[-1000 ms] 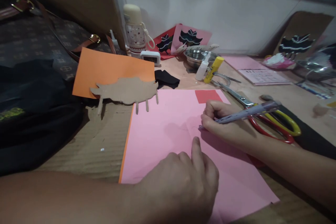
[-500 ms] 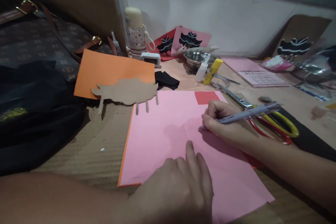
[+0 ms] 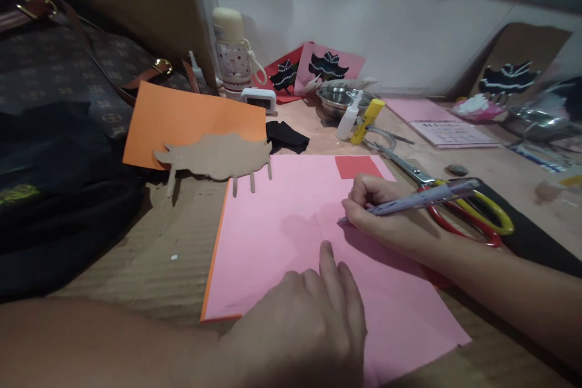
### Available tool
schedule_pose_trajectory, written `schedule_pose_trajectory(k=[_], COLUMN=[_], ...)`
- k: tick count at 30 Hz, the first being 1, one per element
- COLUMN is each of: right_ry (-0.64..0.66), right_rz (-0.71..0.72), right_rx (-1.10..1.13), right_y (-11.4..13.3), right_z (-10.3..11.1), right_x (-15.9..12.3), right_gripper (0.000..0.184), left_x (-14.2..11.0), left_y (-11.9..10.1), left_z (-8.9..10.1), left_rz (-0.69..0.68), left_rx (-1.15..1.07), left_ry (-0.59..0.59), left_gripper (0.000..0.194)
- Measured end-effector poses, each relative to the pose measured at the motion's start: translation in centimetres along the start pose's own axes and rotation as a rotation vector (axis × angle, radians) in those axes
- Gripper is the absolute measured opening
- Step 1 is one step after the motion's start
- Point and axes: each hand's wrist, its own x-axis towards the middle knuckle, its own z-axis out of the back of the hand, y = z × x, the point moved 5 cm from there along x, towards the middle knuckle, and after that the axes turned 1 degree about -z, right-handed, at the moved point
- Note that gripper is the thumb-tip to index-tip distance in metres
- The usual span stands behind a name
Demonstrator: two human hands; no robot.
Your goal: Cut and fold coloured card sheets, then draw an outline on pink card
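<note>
My right hand is closed around a purple pen, its tip down at the pink paper. Lower down, my left hand presses on the same paper, index finger stretched out and the other fingers partly bent. Orange paper shows along the left edge under the pink sheet. A small red paper square lies at the top of the sheet. Touching its upper left corner is a brown cardboard cutout with several thin legs, lying partly over an orange sheet.
Scissors with red and yellow handles lie right of the paper. Behind stand a yellow glue stick, a white squeeze bottle, a metal bowl and a drinking bottle. Dark fabric and a handbag fill the left.
The pen tip has shifted slightly left across the pink paper with my right hand. My left hand stays pressed on the sheet. The whole view has drifted a little.
</note>
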Motion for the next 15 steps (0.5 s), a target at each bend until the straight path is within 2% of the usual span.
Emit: schedule_pose_trajectory(k=[6,15], right_ry=[0.027,0.054], right_rz=[0.006,-0.062], right_rx=[0.039,0.078], right_y=[-0.25,-0.13], right_z=[0.0,-0.06], right_x=[-0.11,-0.08], right_gripper=[0.026,0.025], left_x=[-0.1,0.03], left_y=[0.02,0.11], left_z=[0.08,0.16], left_rz=[0.009,-0.004], left_rx=[0.008,0.004], left_ry=[0.003,0.013], left_gripper=[0.028,0.028])
